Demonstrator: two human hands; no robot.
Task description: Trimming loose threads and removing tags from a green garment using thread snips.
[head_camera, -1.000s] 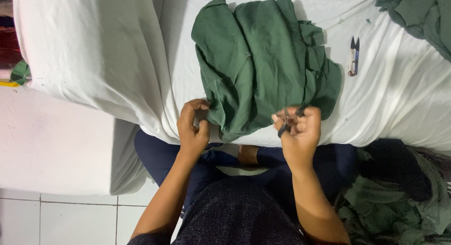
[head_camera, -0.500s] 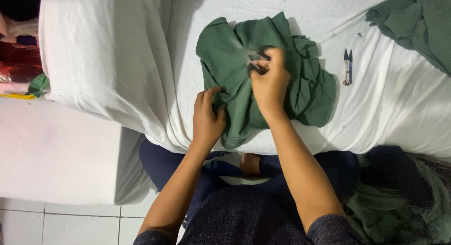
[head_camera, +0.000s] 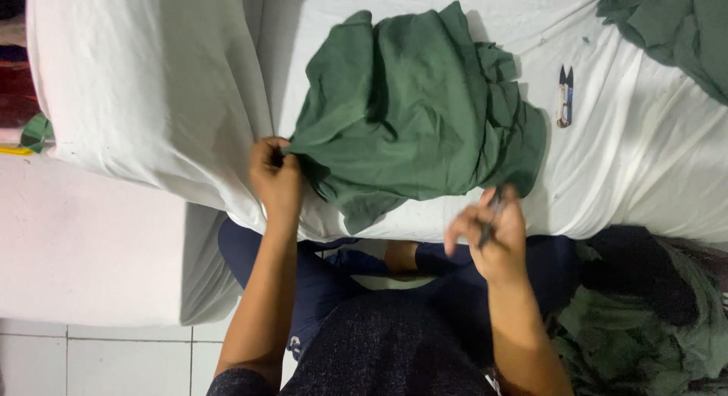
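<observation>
Green cloth on a white-covered tabletop, both hands at its near edge.
The left hand pinches the green cloth corner; the right hand (fingers clamped on a thin dark tool) sits just below its right side.

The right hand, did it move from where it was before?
Yes. The right hand was up on the green cloth; now it has come back toward the person, below the cloth's lower edge, holding a small dark tool.
</observation>
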